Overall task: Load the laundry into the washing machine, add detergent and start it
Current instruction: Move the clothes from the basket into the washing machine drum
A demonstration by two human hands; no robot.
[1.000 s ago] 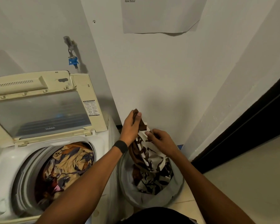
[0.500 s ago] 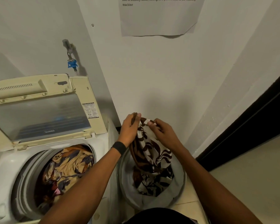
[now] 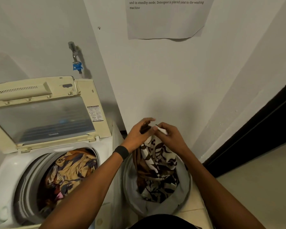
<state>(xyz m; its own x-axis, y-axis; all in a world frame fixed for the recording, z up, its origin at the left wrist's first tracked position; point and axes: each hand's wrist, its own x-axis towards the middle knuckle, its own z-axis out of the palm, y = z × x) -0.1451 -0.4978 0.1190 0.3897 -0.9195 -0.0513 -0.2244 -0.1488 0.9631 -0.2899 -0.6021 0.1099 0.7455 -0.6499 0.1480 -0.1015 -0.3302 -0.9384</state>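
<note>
A white top-loading washing machine (image 3: 10,172) stands at the left with its cream lid (image 3: 45,113) raised. Tan, blue and brown patterned clothes (image 3: 69,171) lie in its drum. To its right, a grey round laundry basket (image 3: 185,184) sits on the floor. A brown-and-white patterned garment (image 3: 157,164) hangs up out of the basket. My left hand (image 3: 139,134) and my right hand (image 3: 170,136) both grip the garment's top edge above the basket, close together. A black band is on my left wrist. No detergent is in view.
A tap with a blue fitting (image 3: 76,63) is on the wall above the machine. A printed paper sheet (image 3: 167,17) hangs on the wall. A dark door frame (image 3: 262,129) runs along the right, with pale floor tiles (image 3: 262,187) beside the basket.
Both hands have lifted the brown-and-white garment higher out of the basket, and my right hand has moved up close to my left at the garment's top edge.
</note>
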